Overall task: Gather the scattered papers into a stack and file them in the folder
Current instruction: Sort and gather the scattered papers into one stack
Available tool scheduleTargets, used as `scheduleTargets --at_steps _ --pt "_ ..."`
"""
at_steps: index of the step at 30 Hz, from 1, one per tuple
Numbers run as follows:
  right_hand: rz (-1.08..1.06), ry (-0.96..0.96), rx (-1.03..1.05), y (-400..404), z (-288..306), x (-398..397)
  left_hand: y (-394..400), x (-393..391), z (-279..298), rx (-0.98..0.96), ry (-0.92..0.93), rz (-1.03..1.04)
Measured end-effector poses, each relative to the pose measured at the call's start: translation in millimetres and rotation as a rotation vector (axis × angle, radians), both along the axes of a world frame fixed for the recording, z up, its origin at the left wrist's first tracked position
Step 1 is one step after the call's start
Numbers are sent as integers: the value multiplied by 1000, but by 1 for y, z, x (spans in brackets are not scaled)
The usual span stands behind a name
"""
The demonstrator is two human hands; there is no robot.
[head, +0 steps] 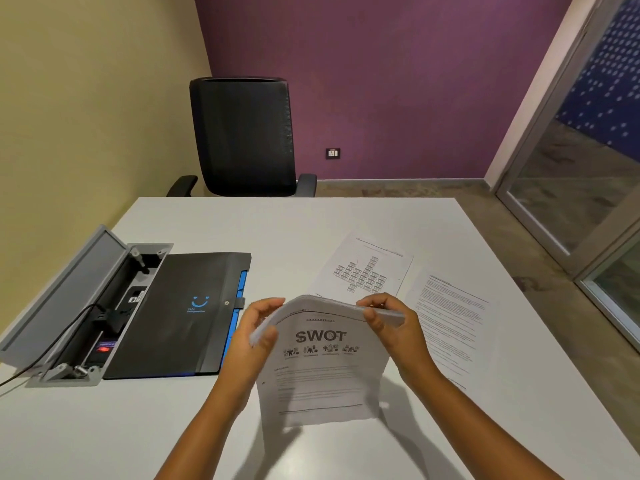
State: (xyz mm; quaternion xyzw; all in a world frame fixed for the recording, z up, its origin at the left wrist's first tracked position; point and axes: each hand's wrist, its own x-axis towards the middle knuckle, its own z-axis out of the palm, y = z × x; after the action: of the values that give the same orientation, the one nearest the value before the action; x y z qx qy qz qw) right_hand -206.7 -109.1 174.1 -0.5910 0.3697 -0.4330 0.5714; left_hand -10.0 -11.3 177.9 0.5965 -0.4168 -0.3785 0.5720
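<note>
I hold a stack of papers (322,368) upright above the white table (242,223), its front sheet headed "SWOT". My left hand (258,336) grips the stack's top left edge and my right hand (389,325) grips its top right edge. Two loose sheets lie flat beyond the stack: a diagram sheet (367,268) and a text sheet (450,323) to its right. A closed black folder (187,313) with a blue smile logo and blue edge lies on the table to the left of my hands.
An open grey cable box (69,306) with sockets and a black cable is set into the table left of the folder. A black office chair (242,136) stands behind the far edge. A glass door (581,168) is at the right.
</note>
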Motion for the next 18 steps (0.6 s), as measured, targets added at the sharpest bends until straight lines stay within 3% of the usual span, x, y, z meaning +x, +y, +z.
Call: scheduleTargets --at_steps 4,11,18 --pt "31 52 9 4 -12 -4 6 3 -13 89 -51 -85" --pt "-22 102 -4 9 -23 0 4 -1 -33 198 -119 121" --pt "-125 -42 -60 3 7 15 -3 -7 10 -105 -119 174"
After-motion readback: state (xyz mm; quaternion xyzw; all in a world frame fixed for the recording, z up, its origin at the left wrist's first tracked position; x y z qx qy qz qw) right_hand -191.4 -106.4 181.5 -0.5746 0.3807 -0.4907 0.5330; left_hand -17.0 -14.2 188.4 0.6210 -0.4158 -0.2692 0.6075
